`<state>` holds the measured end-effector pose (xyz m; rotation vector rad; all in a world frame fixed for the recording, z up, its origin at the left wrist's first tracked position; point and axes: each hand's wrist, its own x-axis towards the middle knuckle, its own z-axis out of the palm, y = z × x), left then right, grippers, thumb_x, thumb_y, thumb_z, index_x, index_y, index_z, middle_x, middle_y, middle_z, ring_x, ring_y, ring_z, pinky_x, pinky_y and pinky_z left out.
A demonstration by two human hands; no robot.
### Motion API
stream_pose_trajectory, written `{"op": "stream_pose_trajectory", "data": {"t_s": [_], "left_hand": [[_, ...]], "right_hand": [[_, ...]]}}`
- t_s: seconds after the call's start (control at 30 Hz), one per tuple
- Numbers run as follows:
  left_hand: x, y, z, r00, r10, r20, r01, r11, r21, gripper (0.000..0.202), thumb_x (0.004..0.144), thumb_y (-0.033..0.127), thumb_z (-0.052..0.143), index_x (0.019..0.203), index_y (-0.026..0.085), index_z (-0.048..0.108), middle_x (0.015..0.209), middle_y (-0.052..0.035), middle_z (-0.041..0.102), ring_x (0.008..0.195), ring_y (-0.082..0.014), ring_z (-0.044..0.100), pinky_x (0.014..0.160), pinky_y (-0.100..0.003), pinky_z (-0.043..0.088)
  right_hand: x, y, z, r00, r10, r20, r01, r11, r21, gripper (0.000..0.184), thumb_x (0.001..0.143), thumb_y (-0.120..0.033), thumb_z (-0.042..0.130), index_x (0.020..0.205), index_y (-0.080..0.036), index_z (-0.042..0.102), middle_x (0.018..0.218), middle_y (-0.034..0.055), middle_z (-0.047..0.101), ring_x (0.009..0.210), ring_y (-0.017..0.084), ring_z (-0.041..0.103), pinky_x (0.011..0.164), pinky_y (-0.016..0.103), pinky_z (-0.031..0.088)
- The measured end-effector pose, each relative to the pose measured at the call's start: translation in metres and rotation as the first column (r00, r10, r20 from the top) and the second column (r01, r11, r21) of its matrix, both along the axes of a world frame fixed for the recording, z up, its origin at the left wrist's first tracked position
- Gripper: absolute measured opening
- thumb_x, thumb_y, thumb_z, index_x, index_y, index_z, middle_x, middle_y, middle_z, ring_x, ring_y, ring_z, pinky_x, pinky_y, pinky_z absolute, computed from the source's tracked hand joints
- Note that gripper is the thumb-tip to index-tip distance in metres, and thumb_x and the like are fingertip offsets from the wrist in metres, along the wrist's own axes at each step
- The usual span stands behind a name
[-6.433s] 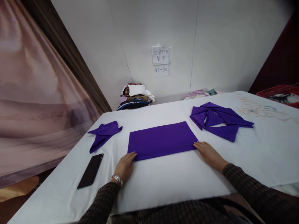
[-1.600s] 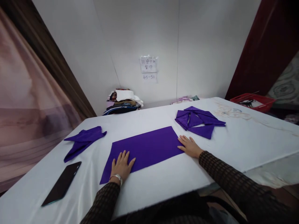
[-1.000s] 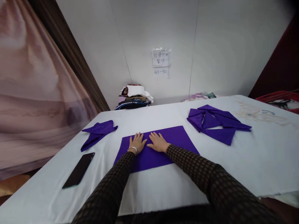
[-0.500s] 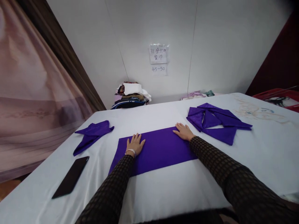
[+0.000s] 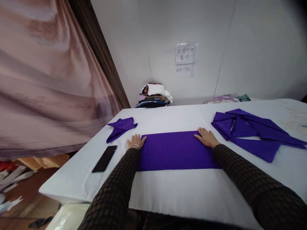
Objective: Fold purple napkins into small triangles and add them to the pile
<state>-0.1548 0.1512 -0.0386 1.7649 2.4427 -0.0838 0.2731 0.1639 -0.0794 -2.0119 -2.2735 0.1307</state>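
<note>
A purple cloth napkin (image 5: 175, 151), folded into a long rectangle, lies flat in front of me on the white-covered table (image 5: 182, 188). My left hand (image 5: 136, 141) rests at its far left corner, fingers spread, partly on the cloth and partly on the table covering. Flat on the far right corner is my right hand (image 5: 206, 137), its fingers stretched out. Neither hand grips anything. My right forearm hides the napkin's right edge.
Left of me lie a crumpled purple napkin (image 5: 121, 127) and a black phone (image 5: 105, 159). More purple napkins (image 5: 251, 126) sit in a loose heap on the right. Folded clothes (image 5: 154, 95) are stacked at the table's far edge, below a paper sign (image 5: 184, 55). A pink curtain (image 5: 55, 80) hangs at the left.
My left hand has slid left across the napkin to its left end. The right hand stays near the far right corner. The camera view has turned left.
</note>
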Motion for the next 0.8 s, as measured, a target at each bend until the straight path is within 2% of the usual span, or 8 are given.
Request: {"op": "stream_pose_trajectory", "data": {"t_s": [0.07,0.2,0.27,0.47,0.53,0.6,0.7,0.8], "left_hand": [[0.005,-0.003,0.001,1.000,0.004,-0.011,-0.003,0.999,0.041,0.078,0.085,0.066,0.015,0.145,0.017,0.026,0.154,-0.0106,0.013,0.142,-0.0303,0.009,0.109,-0.058,0.014],[0.039,-0.012,-0.008,0.945,-0.325,-0.021,0.325,0.937,0.130,0.074,0.087,0.064,0.016,0.145,0.019,0.026,0.154,-0.0076,0.015,0.142,-0.0256,0.009,0.112,-0.054,0.009],[0.053,-0.016,-0.014,0.907,-0.422,-0.008,0.420,0.900,0.120,0.074,0.087,0.065,0.017,0.144,0.019,0.027,0.154,-0.0079,0.018,0.142,-0.0253,0.011,0.112,-0.054,0.009],[0.056,-0.013,-0.020,0.910,-0.414,0.009,0.411,0.907,0.090,0.073,0.087,0.062,0.020,0.144,0.017,0.028,0.153,-0.0091,0.019,0.141,-0.0270,0.013,0.110,-0.057,0.012],[0.055,-0.010,-0.020,0.911,-0.413,-0.005,0.412,0.907,0.087,0.072,0.088,0.061,0.021,0.144,0.017,0.027,0.153,-0.0089,0.020,0.141,-0.0271,0.014,0.110,-0.057,0.013],[0.054,-0.008,-0.020,0.910,-0.414,-0.022,0.414,0.906,0.087,0.071,0.088,0.059,0.022,0.144,0.017,0.027,0.153,-0.0084,0.019,0.141,-0.0270,0.014,0.110,-0.057,0.014],[0.053,-0.006,-0.022,0.908,-0.416,-0.037,0.418,0.905,0.081,0.070,0.088,0.058,0.023,0.145,0.018,0.026,0.154,-0.0077,0.018,0.141,-0.0266,0.013,0.110,-0.057,0.015],[0.051,-0.005,-0.024,0.909,-0.415,-0.039,0.417,0.906,0.074,0.068,0.088,0.055,0.023,0.145,0.018,0.026,0.154,-0.0076,0.019,0.141,-0.0268,0.014,0.110,-0.057,0.015]], "right_hand": [[0.000,0.001,-0.002,1.000,0.005,0.009,-0.005,1.000,0.007,0.065,0.092,-0.054,0.023,0.142,-0.014,0.032,0.151,0.0116,0.027,0.139,0.025,0.020,0.109,0.050,0.017],[-0.001,0.000,-0.003,1.000,-0.001,0.007,0.001,1.000,0.005,0.065,0.092,-0.054,0.023,0.142,-0.014,0.032,0.151,0.0115,0.026,0.139,0.025,0.020,0.109,0.050,0.017],[-0.001,-0.001,0.001,1.000,-0.002,0.000,0.002,1.000,-0.006,0.064,0.092,-0.054,0.022,0.142,-0.015,0.031,0.151,0.0111,0.025,0.139,0.025,0.019,0.109,0.050,0.017],[-0.012,-0.002,0.030,0.999,-0.040,-0.025,0.037,0.993,-0.112,0.065,0.091,-0.056,0.027,0.142,-0.016,0.033,0.152,0.0124,0.023,0.140,0.027,0.017,0.109,0.053,0.013],[-0.033,-0.003,0.040,0.997,-0.059,-0.054,0.055,0.996,-0.069,0.068,0.090,-0.059,0.029,0.142,-0.015,0.032,0.153,0.0136,0.020,0.140,0.028,0.012,0.109,0.055,0.008],[-0.067,-0.006,0.045,0.991,0.083,-0.110,-0.085,0.996,-0.017,0.070,0.090,-0.059,0.030,0.143,-0.014,0.031,0.152,0.0146,0.021,0.141,0.026,0.013,0.110,0.053,0.006],[-0.129,-0.013,0.042,0.922,0.329,-0.206,-0.336,0.942,0.001,0.073,0.088,-0.062,0.029,0.142,-0.013,0.032,0.151,0.0151,0.025,0.140,0.028,0.015,0.110,0.055,0.008],[-0.168,-0.015,0.031,0.861,0.442,-0.250,-0.456,0.890,0.003,0.073,0.089,-0.062,0.027,0.142,-0.012,0.033,0.150,0.0156,0.027,0.139,0.028,0.017,0.110,0.055,0.009]]}}
